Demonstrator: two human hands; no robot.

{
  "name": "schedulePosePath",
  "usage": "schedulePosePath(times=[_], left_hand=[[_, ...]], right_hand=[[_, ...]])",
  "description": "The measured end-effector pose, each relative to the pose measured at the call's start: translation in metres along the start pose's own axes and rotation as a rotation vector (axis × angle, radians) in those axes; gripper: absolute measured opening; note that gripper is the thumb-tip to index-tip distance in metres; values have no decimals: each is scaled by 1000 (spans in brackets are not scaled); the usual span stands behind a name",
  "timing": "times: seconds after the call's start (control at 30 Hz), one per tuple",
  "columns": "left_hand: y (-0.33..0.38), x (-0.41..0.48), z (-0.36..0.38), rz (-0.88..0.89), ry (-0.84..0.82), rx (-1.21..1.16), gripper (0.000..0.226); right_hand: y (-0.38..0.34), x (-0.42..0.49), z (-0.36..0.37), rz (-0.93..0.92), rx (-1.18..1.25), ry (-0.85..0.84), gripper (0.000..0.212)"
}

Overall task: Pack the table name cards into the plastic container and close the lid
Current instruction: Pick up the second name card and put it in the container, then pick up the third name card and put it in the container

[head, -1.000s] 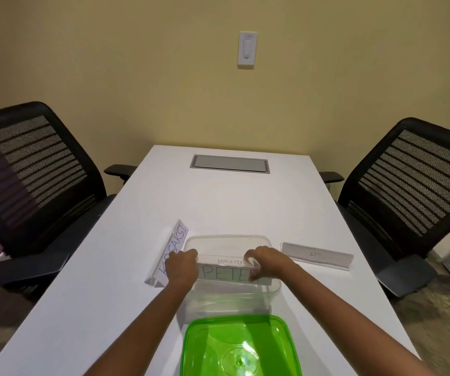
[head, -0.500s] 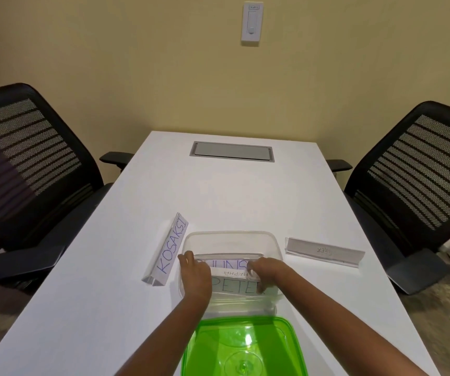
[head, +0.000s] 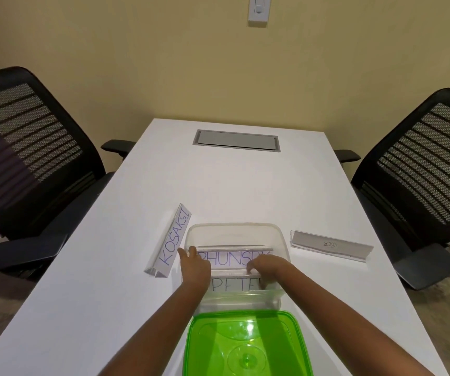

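Note:
A clear plastic container [head: 282, 240] stands on the white table [head: 218, 185]. Inside it lie two name cards, one reading PHUNSUK [head: 229, 259] and, nearer me, one reading PETER [head: 234, 284]. My left hand [head: 195, 267] holds the left end of the PHUNSUK card and my right hand [head: 268, 268] its right end, both inside the container. A card reading KOSAKSI [head: 171, 244] lies just left of the container. Another card [head: 331, 245] lies to its right, text upside down. The green lid [head: 245, 346] lies in front of the container.
Black mesh office chairs stand at the left [head: 28, 147] and right [head: 422, 169] sides of the table. A grey cable hatch [head: 236, 141] is set in the far end of the tabletop. A wall switch [head: 257, 9] is above.
My hands have lowered the PHUNSUK card down into the container behind the PETER card, so its writing now shows. The camera has tilted downward.

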State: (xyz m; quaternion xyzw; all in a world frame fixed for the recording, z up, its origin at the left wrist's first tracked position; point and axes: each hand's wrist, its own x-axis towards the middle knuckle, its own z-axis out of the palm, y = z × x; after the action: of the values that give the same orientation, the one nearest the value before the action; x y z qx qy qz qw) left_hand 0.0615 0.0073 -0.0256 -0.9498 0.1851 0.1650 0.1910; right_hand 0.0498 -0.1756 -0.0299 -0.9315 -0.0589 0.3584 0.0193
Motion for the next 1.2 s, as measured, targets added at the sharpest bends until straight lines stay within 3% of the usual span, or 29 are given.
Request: schedulePosePath(times=[0.17, 0.27, 0.43, 0.57, 0.7, 0.83, 1.0, 1.1, 1.2], left_hand=[[-3, -1, -5, 25, -24, -65, 38], [-9, -6, -8, 57, 43, -336, 42], [-28, -27, 1, -10, 518, -967, 29], [-44, -36, 17, -267, 675, -1202, 27], [-60, -33, 29, -563, 510, -1499, 29], [-75, -24, 42, -819, 146, -1840, 36], [-83, -21, 45, -731, -46, -2292, 21], [-89, -14, 52, -731, -98, -2333, 24], [-94, -11, 55, -738, -156, -2436, 19]], right_hand=[[-4, -2, 2, 4, 47, 36, 61], [-8, -11, -5, -14, 142, 127, 55], [-36, -32, -23, -73, 383, 491, 29], [-76, -37, -36, -127, 486, 685, 27], [-119, -30, -39, -203, 431, 726, 30], [-165, -19, -33, -261, 220, 676, 34], [-212, 0, -17, -221, 213, 489, 36], [-220, 13, -12, -150, 329, 407, 53], [-220, 21, -10, -118, 390, 332, 57]])
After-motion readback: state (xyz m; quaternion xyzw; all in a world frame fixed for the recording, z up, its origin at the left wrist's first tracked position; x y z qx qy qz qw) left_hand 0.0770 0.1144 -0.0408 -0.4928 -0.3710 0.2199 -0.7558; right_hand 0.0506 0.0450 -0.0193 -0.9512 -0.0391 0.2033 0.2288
